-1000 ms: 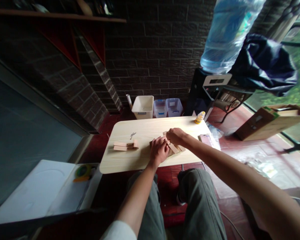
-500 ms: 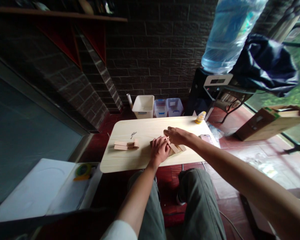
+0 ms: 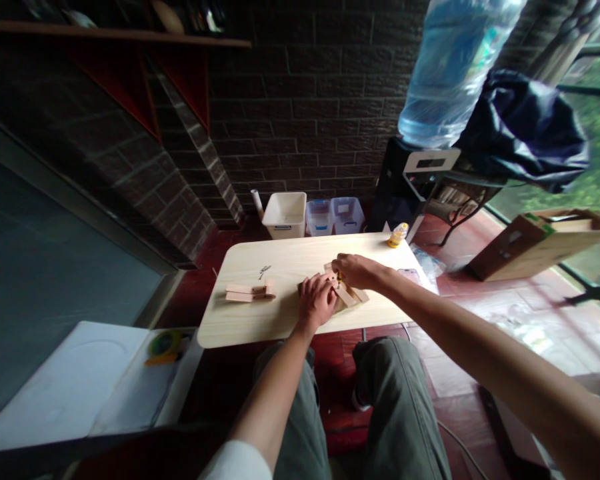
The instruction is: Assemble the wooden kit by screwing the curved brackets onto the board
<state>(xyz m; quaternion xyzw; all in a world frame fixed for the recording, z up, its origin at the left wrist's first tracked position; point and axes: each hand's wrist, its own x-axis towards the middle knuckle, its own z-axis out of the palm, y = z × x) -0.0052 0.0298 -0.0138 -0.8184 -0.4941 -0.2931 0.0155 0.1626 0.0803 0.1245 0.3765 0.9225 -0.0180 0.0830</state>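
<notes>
My left hand [image 3: 317,300] lies over a group of light wooden pieces [image 3: 347,296] on the table, its fingers curled over and pressing on them. Just right of it, my right hand [image 3: 351,269] is closed above the same pieces. A small yellow-and-dark tool [image 3: 339,275] shows below its fingers; most of it is hidden, so its exact kind is unclear. On the table's left part lies another set of wooden pieces [image 3: 250,292] with dark holes. A few small dark metal parts [image 3: 265,271] lie behind that set.
The pale wooden table [image 3: 275,327] stands before my knees. A yellow-capped clear bottle [image 3: 398,235] and a phone [image 3: 410,275] are on its right side. Behind it are a white bin [image 3: 285,215], clear plastic boxes [image 3: 347,215] and a water dispenser [image 3: 393,180]. A cardboard box [image 3: 510,247] stands right.
My right hand has shifted slightly, and the yellow-and-dark tool now shows beneath it. My left hand stays on the wooden pieces. The whole view has moved a little.
</notes>
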